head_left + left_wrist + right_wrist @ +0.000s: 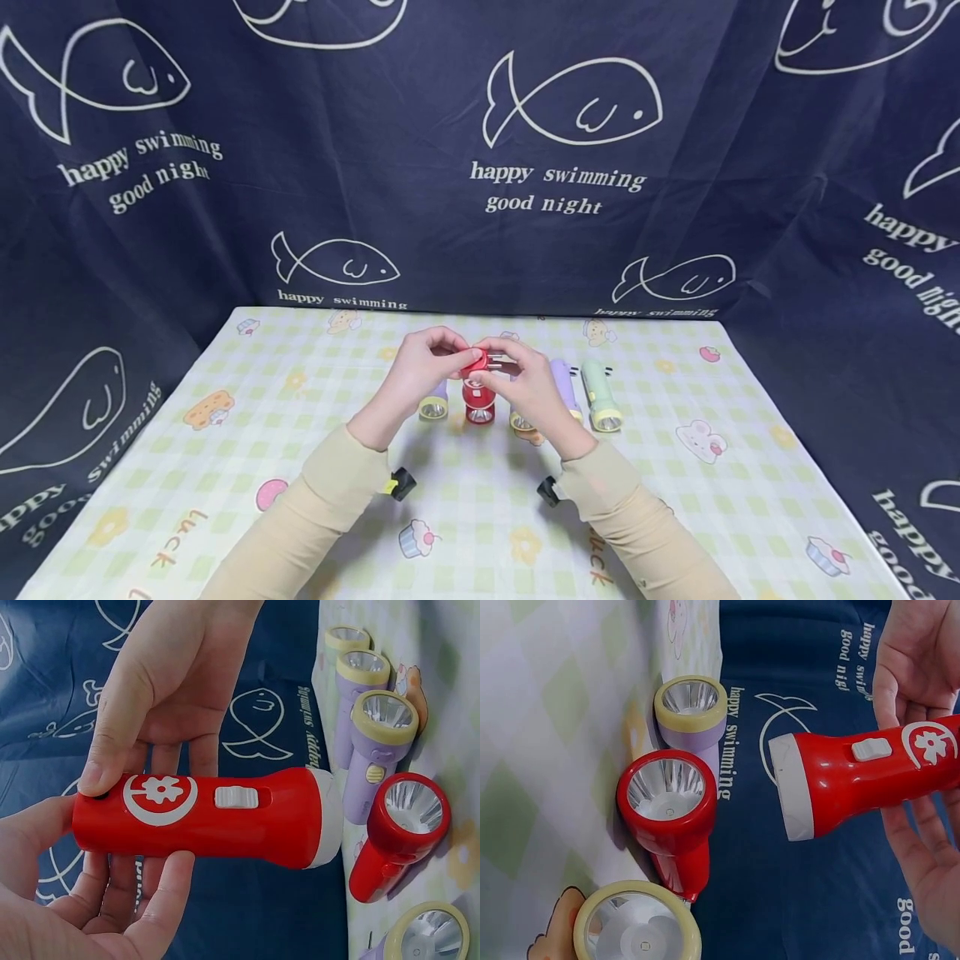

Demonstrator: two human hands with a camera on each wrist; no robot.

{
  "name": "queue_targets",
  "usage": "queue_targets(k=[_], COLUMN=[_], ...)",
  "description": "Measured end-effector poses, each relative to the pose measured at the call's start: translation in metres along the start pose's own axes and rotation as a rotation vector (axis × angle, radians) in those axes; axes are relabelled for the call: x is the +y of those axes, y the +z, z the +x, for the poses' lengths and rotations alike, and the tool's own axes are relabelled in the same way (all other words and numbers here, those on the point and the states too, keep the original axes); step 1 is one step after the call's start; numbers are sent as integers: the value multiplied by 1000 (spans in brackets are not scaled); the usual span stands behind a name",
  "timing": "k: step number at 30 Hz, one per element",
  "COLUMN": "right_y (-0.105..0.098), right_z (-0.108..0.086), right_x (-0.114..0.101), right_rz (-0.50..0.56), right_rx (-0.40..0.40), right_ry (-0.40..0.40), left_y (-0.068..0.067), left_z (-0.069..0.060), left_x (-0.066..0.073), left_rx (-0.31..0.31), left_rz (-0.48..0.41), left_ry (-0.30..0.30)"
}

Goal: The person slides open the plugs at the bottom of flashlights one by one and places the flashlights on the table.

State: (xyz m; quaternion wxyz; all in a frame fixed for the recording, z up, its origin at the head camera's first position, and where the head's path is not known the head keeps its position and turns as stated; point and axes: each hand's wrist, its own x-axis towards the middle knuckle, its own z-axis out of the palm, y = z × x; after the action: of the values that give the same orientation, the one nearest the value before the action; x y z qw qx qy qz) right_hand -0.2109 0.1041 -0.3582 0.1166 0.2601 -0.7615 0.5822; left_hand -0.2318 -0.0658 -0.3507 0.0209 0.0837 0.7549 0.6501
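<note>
Both hands hold a red flashlight [225,825] with its head pointing down. A white ring edges the head, and a white slide switch and white flower emblem show on its side. My left hand [416,371] grips the tail end between thumb and fingers. My right hand [528,379] pinches the same end, its thumb [94,776] on the body near the tail. Metal prongs [495,359] show beside the tail in the head view; I cannot tell whether they belong to this flashlight. Just beyond it, a second red flashlight [667,802] lies on the table.
The row on the checked tablecloth [420,575] also has a purple flashlight [432,407] at left, two more purple flashlights [382,727] and a green flashlight [602,398] at right. Their lens ends face me. A dark blue fish-print curtain [450,208] hangs behind the table.
</note>
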Motion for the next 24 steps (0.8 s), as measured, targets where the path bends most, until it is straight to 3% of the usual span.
queue_targets(k=[13,24], right_y=[-3,-8], right_z=[2,6], right_x=[-3,-5], right_rz=[37,85], right_rx=[7,54], right_ry=[42,73], left_y=[1,-1], left_z=[0,0], left_x=[3,-5], left_rx=[16,-8], left_rz=[-26,-40], left_ry=[12,138])
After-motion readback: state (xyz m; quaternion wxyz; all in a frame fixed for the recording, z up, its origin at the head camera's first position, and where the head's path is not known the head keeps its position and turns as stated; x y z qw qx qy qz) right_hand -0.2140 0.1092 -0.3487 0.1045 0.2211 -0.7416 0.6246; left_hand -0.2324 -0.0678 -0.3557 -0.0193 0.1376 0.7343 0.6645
